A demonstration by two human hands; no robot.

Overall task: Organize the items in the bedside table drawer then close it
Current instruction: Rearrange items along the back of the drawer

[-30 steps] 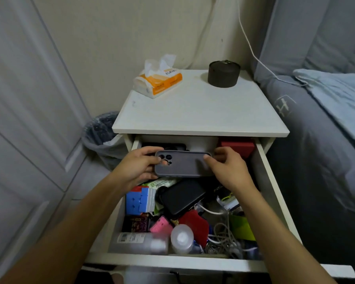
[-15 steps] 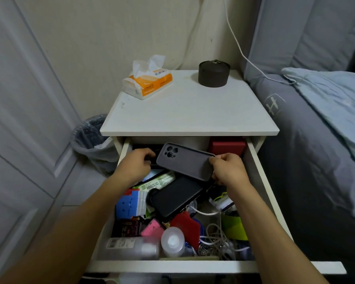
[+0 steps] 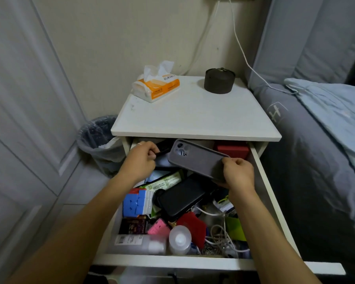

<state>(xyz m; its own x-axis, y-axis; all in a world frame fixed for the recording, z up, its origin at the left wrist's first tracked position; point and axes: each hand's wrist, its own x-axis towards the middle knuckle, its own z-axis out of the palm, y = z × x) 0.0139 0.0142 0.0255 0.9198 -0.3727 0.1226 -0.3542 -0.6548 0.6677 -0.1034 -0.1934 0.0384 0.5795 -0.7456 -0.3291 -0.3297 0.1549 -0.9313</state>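
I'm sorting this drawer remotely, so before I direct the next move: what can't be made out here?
- Head view: back of the drawer, hidden under the tabletop.
- What the left hand grips: a dark item, mostly covered by its fingers.
- Items beneath the grey phone case held by the right hand.
- Label on the clear bottle: too small to read.

On the counter [image 3: 195, 117] beyond the grips, a pack of tissues [image 3: 157, 86] lies at the far left and a dark round tin [image 3: 219, 80] stands near the far right corner, well apart from it. Left of the grips, a bin [image 3: 99, 144] lined with a clear bag stands on the floor against the wall, next to a grey panelled door [image 3: 25, 111]. To the right of the grips is a bed [image 3: 316, 160] with grey bedding and a pale blue blanket [image 3: 332, 111], and a white cable [image 3: 244, 54] runs down the wall onto it.
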